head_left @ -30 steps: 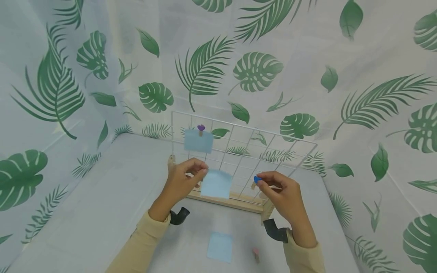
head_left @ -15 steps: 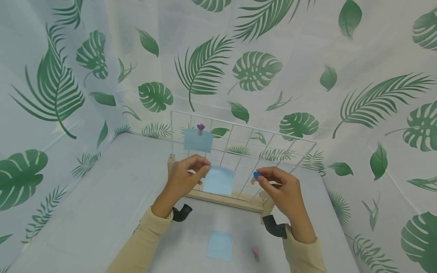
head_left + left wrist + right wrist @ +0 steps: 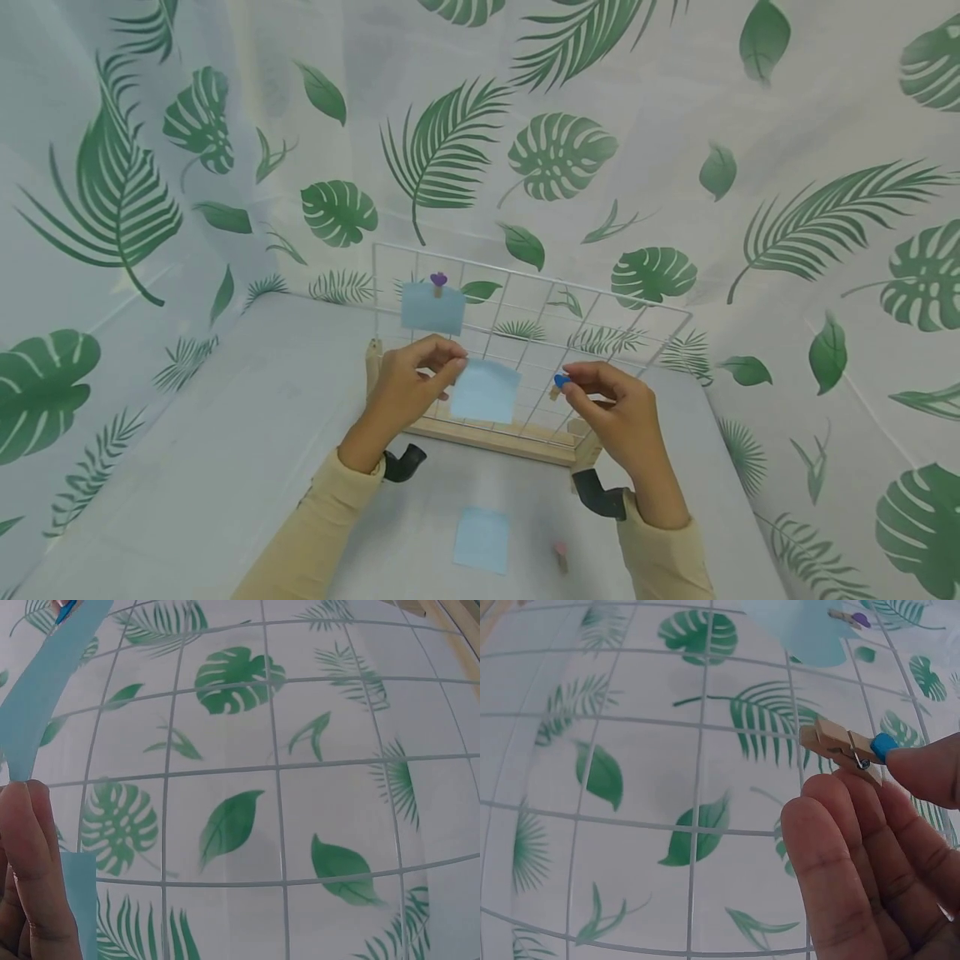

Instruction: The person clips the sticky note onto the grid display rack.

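My left hand (image 3: 416,375) pinches the upper left corner of a light blue square of paper (image 3: 486,392), which hangs in front of a white wire grid (image 3: 525,321). In the left wrist view that paper (image 3: 49,690) rises edge-on from the fingertips. Right of it, my right hand (image 3: 618,412) pinches a small wooden clothespin with a blue heart (image 3: 561,381). The right wrist view shows this clothespin (image 3: 840,746) held at its heart end, its tip pointing away from the thumb. Another blue paper (image 3: 432,308) hangs at the grid's upper left under a clothespin with a purple heart (image 3: 438,281).
The grid stands in a wooden base (image 3: 487,442) on a white tabletop (image 3: 225,433). Nearer to me lie another blue paper (image 3: 482,540) and a clothespin with a pink heart (image 3: 561,557). Leaf-printed sheeting (image 3: 465,217) encloses the back and sides.
My left hand has carried the paper slightly up and to the right, closer to the grid. My right hand has risen a little with the blue-heart clothespin.
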Motion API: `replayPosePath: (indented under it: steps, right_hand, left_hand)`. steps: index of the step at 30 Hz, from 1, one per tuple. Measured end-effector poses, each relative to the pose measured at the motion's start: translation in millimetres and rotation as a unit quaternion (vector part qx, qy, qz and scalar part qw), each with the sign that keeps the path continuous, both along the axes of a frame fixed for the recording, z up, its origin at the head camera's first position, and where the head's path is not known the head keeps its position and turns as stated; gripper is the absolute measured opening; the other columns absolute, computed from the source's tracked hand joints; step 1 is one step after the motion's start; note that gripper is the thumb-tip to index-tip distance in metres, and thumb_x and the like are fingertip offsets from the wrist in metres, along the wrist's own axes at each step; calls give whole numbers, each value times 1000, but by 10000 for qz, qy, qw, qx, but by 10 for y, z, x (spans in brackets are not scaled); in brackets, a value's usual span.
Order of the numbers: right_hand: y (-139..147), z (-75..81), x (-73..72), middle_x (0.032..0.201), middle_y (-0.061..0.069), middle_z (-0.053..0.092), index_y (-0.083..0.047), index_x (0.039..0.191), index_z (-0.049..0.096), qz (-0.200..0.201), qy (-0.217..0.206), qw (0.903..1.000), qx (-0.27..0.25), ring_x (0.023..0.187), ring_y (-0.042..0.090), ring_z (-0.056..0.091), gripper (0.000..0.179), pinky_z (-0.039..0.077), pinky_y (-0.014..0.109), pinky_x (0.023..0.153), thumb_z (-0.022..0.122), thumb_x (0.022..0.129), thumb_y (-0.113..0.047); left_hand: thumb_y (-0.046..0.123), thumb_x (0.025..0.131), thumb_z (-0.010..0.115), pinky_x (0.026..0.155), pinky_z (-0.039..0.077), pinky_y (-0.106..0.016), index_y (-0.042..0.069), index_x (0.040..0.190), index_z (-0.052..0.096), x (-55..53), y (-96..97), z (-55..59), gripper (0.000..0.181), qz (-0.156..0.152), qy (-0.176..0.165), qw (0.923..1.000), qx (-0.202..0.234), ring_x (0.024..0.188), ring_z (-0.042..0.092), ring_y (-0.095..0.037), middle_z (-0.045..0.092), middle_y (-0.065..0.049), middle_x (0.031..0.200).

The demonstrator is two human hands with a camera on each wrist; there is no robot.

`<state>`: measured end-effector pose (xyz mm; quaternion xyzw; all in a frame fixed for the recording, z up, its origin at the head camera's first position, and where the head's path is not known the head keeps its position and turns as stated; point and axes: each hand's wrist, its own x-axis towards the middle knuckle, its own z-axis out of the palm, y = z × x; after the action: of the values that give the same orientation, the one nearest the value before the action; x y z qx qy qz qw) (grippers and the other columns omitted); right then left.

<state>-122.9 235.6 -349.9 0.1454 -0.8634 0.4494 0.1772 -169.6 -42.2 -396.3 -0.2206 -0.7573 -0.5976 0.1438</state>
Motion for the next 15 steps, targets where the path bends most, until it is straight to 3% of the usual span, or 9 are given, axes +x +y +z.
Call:
replayPosePath:
  steps: [15]
  right_hand:
    - [-11, 56, -33, 103, 15, 79, 3, 108, 79, -84, 10, 9999, 79, 92, -5, 67, 15, 58, 12, 77, 76, 94, 7]
  left_hand:
    - [5, 101, 75, 59, 65, -30, 1, 106, 77, -92, 57, 26, 6, -139, 212, 9996, 141, 74, 73, -19, 79, -10, 92]
